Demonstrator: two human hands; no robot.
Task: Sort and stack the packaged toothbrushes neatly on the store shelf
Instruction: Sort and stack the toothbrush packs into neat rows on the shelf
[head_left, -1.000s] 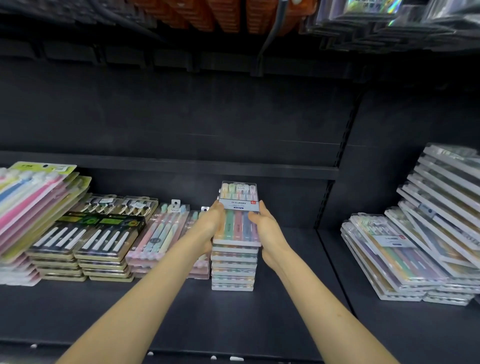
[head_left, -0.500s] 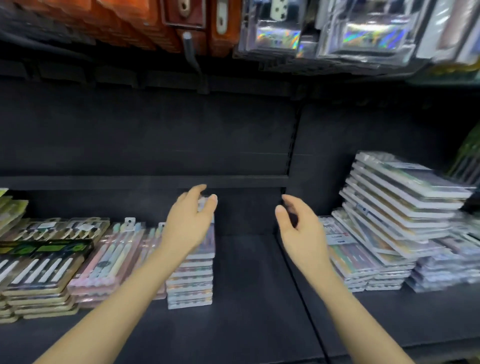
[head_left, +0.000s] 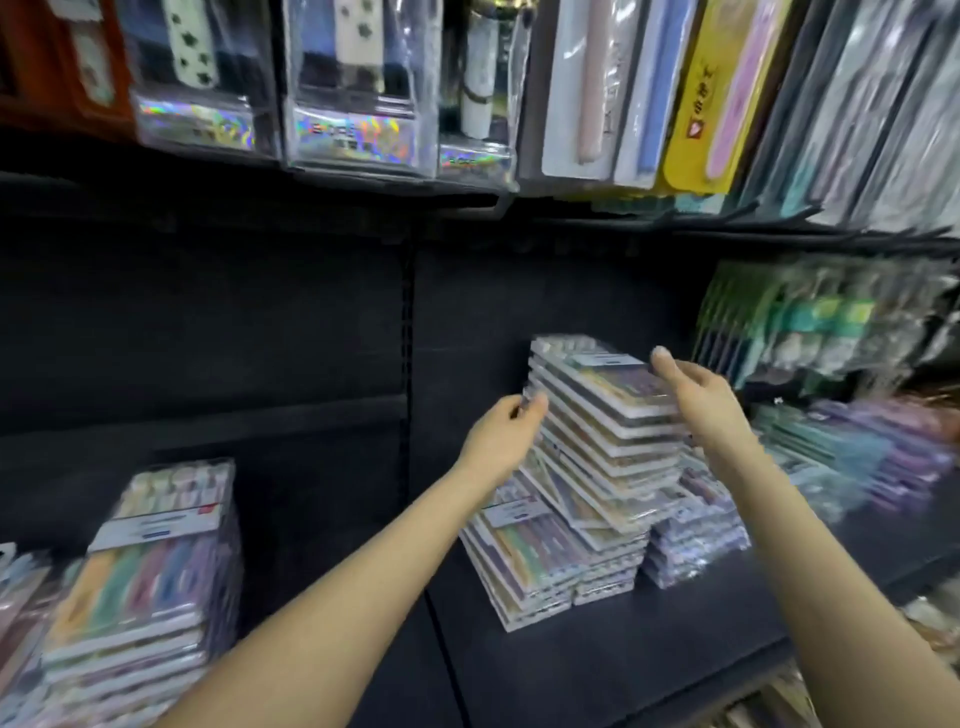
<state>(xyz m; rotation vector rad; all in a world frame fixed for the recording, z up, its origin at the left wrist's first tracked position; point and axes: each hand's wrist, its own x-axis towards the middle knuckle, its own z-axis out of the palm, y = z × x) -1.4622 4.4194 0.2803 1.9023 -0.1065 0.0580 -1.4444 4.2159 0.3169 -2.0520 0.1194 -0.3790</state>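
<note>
Both hands bracket the leaning stack (head_left: 602, 415) of toothbrush packs, right bay of the shelf (head_left: 597, 660). The left hand (head_left: 501, 436) curls thumb & fingers onto its left edge; the right hand (head_left: 701, 400) is flat, fingers straight, at the top pack's right side, prob. to steady it for squaring up. Packs slope down twd the front, brush heads twd the back wall, long axis roughly front-to-back. Flat piles (head_left: 524, 561) prop it from below. A neat stack (head_left: 156, 561) sits well apart, left.
</note>
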